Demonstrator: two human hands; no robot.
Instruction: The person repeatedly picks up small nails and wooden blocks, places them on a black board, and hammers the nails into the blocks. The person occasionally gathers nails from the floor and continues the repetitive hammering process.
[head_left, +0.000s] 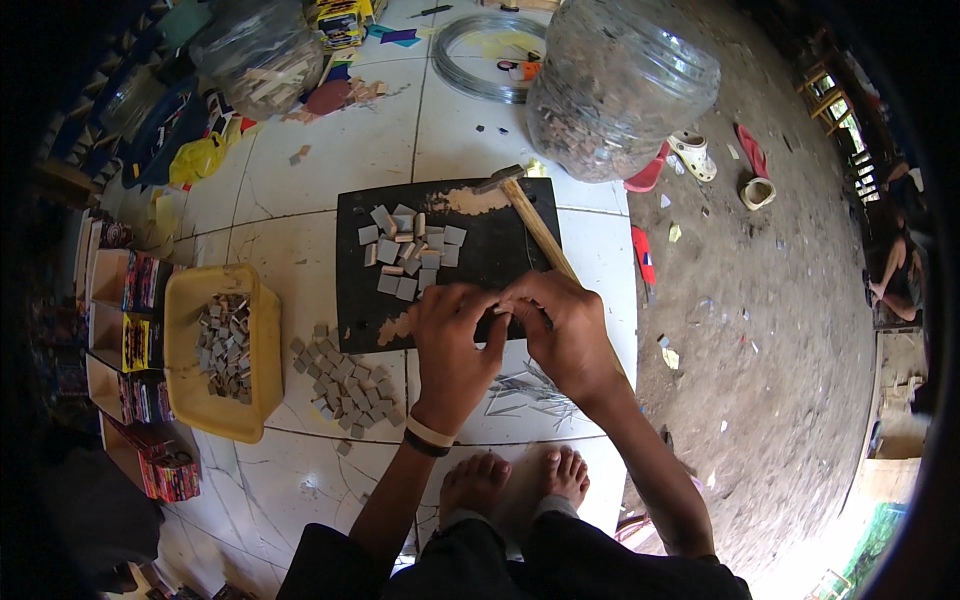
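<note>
My left hand (455,345) and my right hand (562,330) meet over the near edge of a black mat (500,245), fingertips pinched together on something small that I cannot make out. A hammer (528,222) with a wooden handle lies across the mat, its handle running under my right hand. Small grey square pieces (410,252) lie scattered on the mat. More grey pieces (345,385) sit in a pile on the white tiled floor to the left of my left hand. Thin nails (530,392) lie below my hands.
A yellow tub (215,415) holds more grey pieces at the left. Two large clear jars (620,85) (262,55) stand at the back, a wire coil (480,55) between them. Boxes line the left edge. Sandals (692,155) lie on bare dirt at right. My bare feet (515,480) rest below.
</note>
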